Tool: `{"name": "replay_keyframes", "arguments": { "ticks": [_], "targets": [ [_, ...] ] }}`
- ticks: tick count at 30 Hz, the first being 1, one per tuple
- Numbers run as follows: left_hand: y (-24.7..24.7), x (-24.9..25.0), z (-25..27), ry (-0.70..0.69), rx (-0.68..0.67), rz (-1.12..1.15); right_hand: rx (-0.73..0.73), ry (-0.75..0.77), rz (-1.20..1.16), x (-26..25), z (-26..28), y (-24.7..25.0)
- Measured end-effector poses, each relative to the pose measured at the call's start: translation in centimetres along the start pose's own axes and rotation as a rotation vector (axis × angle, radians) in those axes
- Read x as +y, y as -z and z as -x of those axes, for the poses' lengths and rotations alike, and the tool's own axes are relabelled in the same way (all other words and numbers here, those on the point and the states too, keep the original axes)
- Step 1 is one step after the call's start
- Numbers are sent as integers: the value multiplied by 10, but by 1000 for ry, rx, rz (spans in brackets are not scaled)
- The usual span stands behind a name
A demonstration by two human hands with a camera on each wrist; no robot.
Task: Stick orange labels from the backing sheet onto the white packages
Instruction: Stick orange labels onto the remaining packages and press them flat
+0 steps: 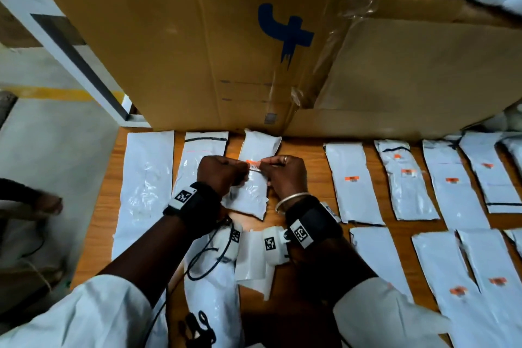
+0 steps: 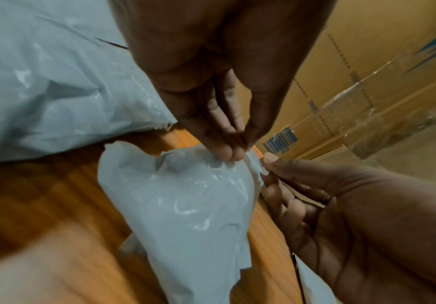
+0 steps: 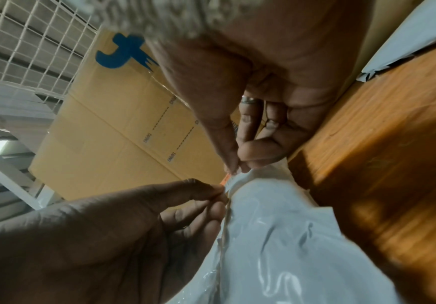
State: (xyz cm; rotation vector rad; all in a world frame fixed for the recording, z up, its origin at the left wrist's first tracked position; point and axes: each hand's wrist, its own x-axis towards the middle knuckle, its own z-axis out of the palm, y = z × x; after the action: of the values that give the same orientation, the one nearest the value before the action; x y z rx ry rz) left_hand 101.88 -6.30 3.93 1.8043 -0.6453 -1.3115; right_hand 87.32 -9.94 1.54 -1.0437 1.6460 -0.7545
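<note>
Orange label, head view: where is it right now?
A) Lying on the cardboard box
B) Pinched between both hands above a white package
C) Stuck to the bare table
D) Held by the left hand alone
B: the left hand and right hand each pinch an end of the orange label over the package.

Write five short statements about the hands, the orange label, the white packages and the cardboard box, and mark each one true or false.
1. Both hands pinch the orange label between them. True: the left hand holds one end, the right hand the other.
2. The label is held over a white package. True.
3. The packages to the right carry no labels yet. False: several, such as one labelled package, already show orange labels.
4. The cardboard box lies flat under the packages. False: it stands behind them, at the far edge of the wooden table.
5. The right hand is bare of jewellery. False: a ring shows on a finger.
</note>
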Motion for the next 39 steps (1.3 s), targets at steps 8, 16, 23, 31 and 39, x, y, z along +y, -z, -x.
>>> {"name": "replay_keyframes", "arguments": {
  "ticks": [8, 16, 23, 31, 39],
  "targets": [
    [-5, -9, -11, 68, 34, 18, 39, 27, 60, 6, -7, -6],
    [-6, -14, -16, 49, 71, -15, 58, 30, 108, 4, -7, -12],
    [-2, -19, -18, 49, 121, -65, 94, 51, 155, 6, -5, -9],
    [2, -23, -27, -13, 200, -189, 238, -53, 49, 7, -12, -2],
    [-4, -23, -22, -26, 153, -209, 89, -89, 9, 15, -8, -9]
  ]
}}
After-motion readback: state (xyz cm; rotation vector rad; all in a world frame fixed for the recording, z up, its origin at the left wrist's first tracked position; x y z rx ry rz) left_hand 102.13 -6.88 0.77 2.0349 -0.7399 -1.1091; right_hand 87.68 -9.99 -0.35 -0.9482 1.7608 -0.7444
